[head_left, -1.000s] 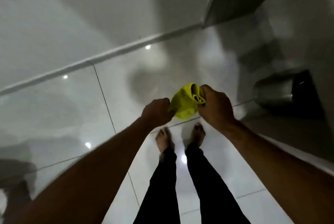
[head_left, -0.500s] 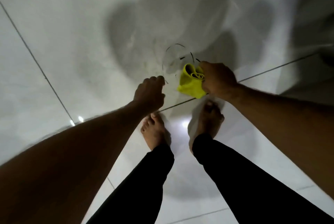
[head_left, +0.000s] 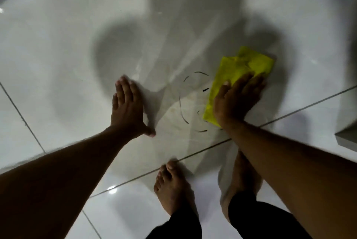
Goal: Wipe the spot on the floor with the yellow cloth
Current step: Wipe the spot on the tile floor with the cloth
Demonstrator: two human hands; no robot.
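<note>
The yellow cloth lies spread flat on the glossy white floor tile. My right hand presses down on its near half, palm flat, fingers together. Just left of the cloth is the spot, a faint brownish smear ringed by broken black pen strokes; the cloth covers the ring's right edge. My left hand rests flat on the tile left of the spot, fingers spread, holding nothing.
My two bare feet stand on the near tile just behind a dark grout line. A grey ledge or step edge juts in at the right. Another grout line runs along the left.
I have bent down close to the floor. The cloth, bunched in my right hand in the air before, now lies flat on the tile under it. My left hand has dropped onto the floor.
</note>
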